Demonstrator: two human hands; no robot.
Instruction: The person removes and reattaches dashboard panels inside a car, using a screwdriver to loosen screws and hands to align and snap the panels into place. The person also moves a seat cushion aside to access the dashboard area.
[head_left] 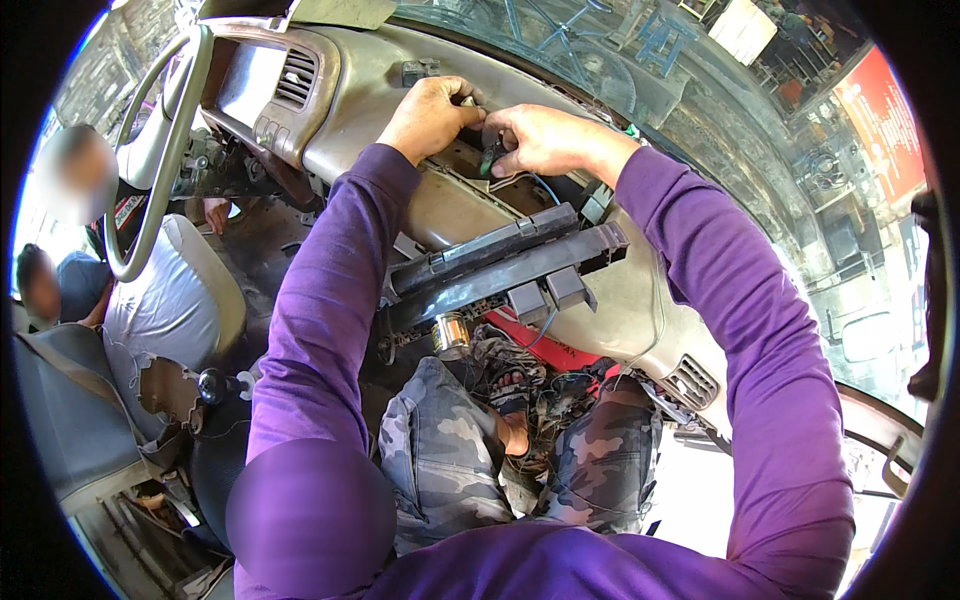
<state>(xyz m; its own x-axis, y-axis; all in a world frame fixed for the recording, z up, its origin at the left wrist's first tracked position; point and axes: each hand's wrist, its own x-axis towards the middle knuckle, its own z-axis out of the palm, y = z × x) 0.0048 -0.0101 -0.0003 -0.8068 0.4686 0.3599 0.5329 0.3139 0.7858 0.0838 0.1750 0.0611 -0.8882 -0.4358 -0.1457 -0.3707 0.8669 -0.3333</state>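
At the dashboard (355, 110), I observe the left hand (432, 115) with thumb and forefinger brought together; what lies between them is too small to identify. The right hand (545, 138), just beside it, pinches a dark green piece (489, 160) over the opening (462, 158). Nearer the person, I locate a long black plastic trim (500, 277), a can (451, 336) and, far left, the steering wheel (172, 180).

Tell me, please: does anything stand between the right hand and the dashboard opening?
Nothing visible does: the right hand is at the opening. Thin wires show there, close to the hand. The black trim lies on the near side, not between them.
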